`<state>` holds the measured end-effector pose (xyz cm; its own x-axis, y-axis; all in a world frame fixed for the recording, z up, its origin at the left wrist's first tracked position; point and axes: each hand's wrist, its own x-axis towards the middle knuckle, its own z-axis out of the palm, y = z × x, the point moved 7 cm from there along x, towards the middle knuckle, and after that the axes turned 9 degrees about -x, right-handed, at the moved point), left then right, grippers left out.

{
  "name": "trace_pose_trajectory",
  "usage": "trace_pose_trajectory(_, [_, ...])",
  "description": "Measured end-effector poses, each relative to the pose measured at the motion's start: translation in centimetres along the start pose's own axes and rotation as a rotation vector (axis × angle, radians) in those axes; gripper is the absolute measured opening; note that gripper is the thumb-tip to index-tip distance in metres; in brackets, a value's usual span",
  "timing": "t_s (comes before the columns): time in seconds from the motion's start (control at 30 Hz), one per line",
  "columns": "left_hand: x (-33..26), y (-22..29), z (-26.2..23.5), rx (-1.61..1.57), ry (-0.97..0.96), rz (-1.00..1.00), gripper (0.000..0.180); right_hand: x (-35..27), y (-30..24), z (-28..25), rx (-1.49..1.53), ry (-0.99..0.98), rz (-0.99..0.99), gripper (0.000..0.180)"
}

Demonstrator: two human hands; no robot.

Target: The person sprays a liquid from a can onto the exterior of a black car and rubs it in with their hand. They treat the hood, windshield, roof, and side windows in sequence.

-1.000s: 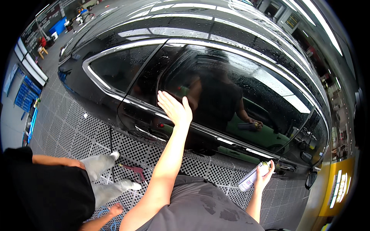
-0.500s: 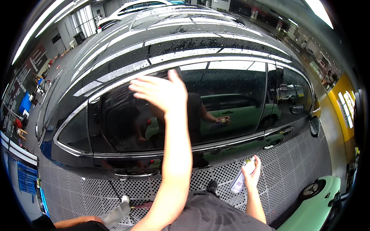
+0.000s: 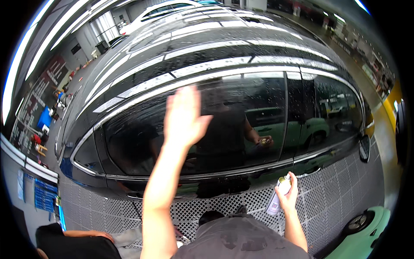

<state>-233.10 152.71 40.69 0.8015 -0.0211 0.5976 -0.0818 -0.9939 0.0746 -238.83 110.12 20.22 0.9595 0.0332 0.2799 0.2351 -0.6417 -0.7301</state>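
My left hand point(image 3: 185, 114), smeared a little by motion, is held flat with its fingers stretched out in front of the dark side window point(image 3: 233, 129) of a black car. Whether the palm touches the glass I cannot tell. My right hand point(image 3: 288, 196) grips a pale lilac spray can point(image 3: 274, 204) with a yellowish top, a finger at its nozzle. The can tilts below the car's front door, over the floor grating. Water drops cover the car's roof point(image 3: 189, 45), and streaks show on the upper window.
Another person in a black shirt point(image 3: 77, 244) is close at my lower left. A light green car point(image 3: 364, 237) stands at the lower right. The black car's side mirror point(image 3: 364, 149) juts out on the right. Grey perforated tiles point(image 3: 336, 190) form the floor.
My left hand has turned fingers-up and shifted down along the window, with its forearm further left. The view has shifted, and more of the other person shows. The right hand still grips the can.
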Motion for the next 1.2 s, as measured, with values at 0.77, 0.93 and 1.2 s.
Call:
trace_pose_trajectory(0.77, [4.3, 19.8, 9.0, -0.175, -0.293, 0.72, 0.086, 1.8, 3.3, -5.4, 0.022, 0.087, -0.083, 0.08])
trace_pose_trajectory(0.93, [11.3, 18.0, 5.7, 0.004, -0.144, 0.444, 0.085, 2.3, 3.9, -6.8, 0.019, 0.074, -0.081, 0.079])
trace_pose_trajectory(1.2, [10.4, 17.4, 6.1, -0.195, -0.236, 0.374, 0.09, 1.8, 4.0, -8.1, 0.018, 0.09, -0.126, 0.079])
